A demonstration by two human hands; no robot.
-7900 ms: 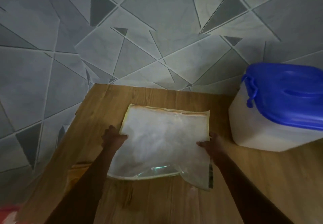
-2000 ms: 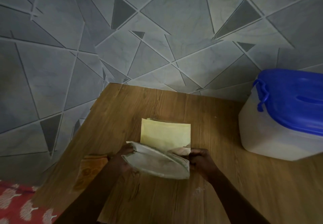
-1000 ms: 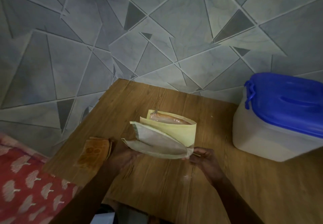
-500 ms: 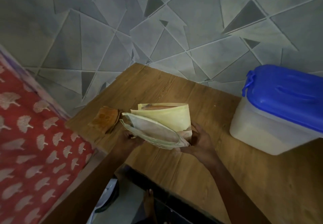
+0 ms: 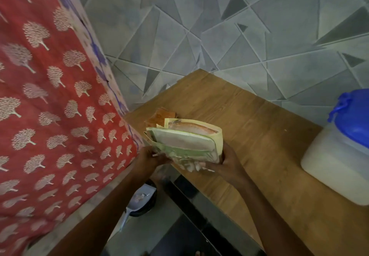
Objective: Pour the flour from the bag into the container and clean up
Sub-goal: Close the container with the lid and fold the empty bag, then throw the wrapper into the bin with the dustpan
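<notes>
The empty flour bag [image 5: 185,140], folded into a thick pale yellow and clear bundle, hangs above the left front corner of the wooden table [image 5: 259,128]. My left hand [image 5: 148,159] grips its lower left end. My right hand [image 5: 223,164] grips its lower right end, fingers curled under the folds. The white container [image 5: 329,162] with a blue lid [image 5: 357,116] stands shut at the table's right side.
An orange-brown folded cloth [image 5: 159,116] lies on the table's left edge behind the bag. A red patterned fabric [image 5: 50,96] fills the left. Below on the dark floor sits a dustpan [image 5: 139,197]. A grey tiled wall [image 5: 239,26] backs the table.
The bag went from spread flat to folded small. In the last second both hands lifted it off the table and carried it left, over the table's corner; the view swung left and down.
</notes>
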